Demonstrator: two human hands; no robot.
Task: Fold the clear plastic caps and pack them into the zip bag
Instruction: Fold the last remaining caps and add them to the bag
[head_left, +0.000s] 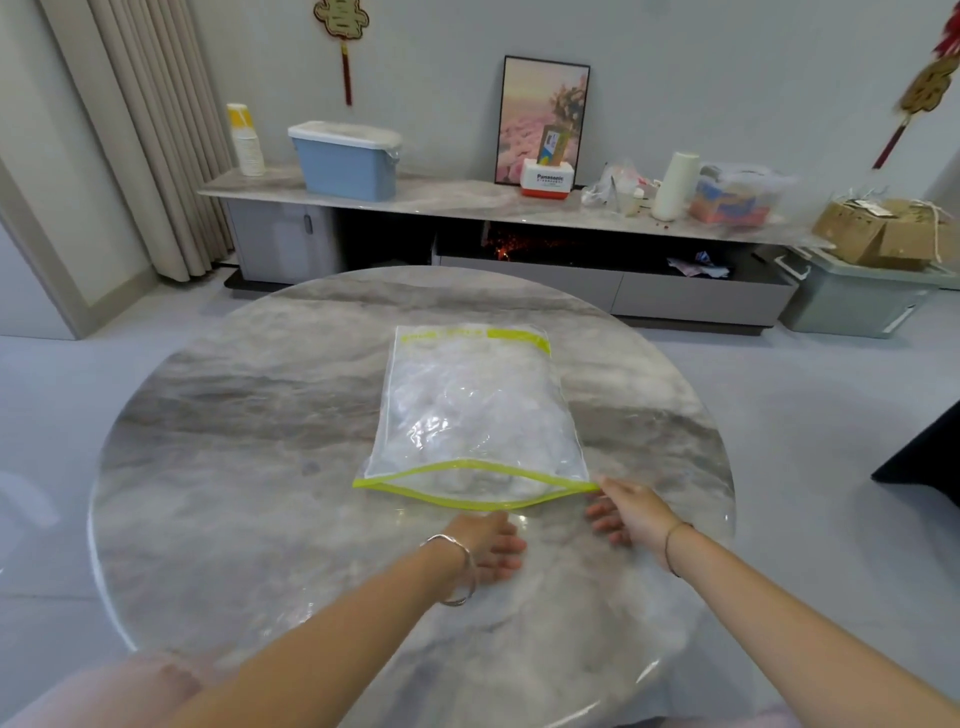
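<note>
Wrists lead to the grips: the left grip (491, 543) rests with loose fingers on the bench (249, 493), just short of the bag's mouth, holding nothing I can make out. The right grip (628, 512) pinches the right corner of the zip bag (467, 405). It lies mid-bench, green-edged mouth gaping toward the person, stuffed with clear plastic caps (457, 415). No loose cap shows, so packing looks finished and sealing remains. The marble bench is round; beyond it stands a low cabinet (467, 200) bearing a blue bin (348, 161) and a framed picture (543, 119).

Head-worn wide view, facing forward and down, close above table (249, 426)
</note>
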